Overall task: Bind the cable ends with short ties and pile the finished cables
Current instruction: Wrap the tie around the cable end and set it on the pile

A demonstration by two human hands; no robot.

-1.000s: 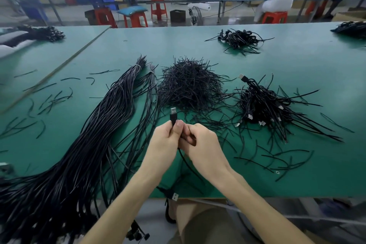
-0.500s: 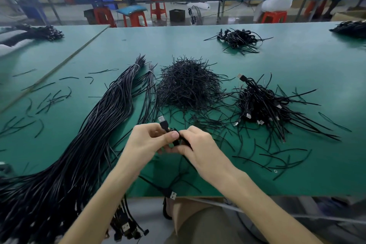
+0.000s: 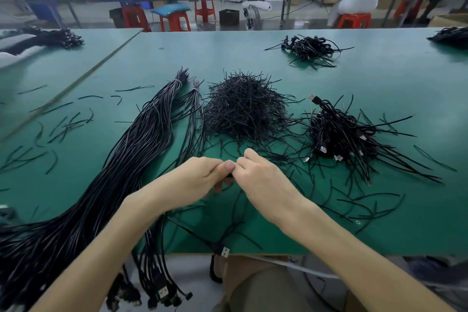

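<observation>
One loose bundle [image 3: 121, 159]: black cables laid left of the tie heap [image 3: 243, 106] on the green table [image 3: 379, 78];
Left hand [image 3: 195, 180]: held just in front of the heap; fingers curled, thumb pinched on a cable end [image 3: 229, 175];
Cable end: mostly hidden between both hands; cord hung toward the table edge;
Right hand [image 3: 263, 180]: pressed against the left in front of the heap; fingers curled round the same end;
Finished pile [image 3: 339, 134]: tied cables heaped right of the tie heap

Your green surface [image 3: 379, 88] carries a bundle of long cables [image 3: 126, 159] on your left (ends hanging over the near edge), a heap of short ties [image 3: 243, 106] mid-surface, a pile of finished cables [image 3: 339, 132] to its right, and a smaller pile [image 3: 309, 49] farther back.
</observation>
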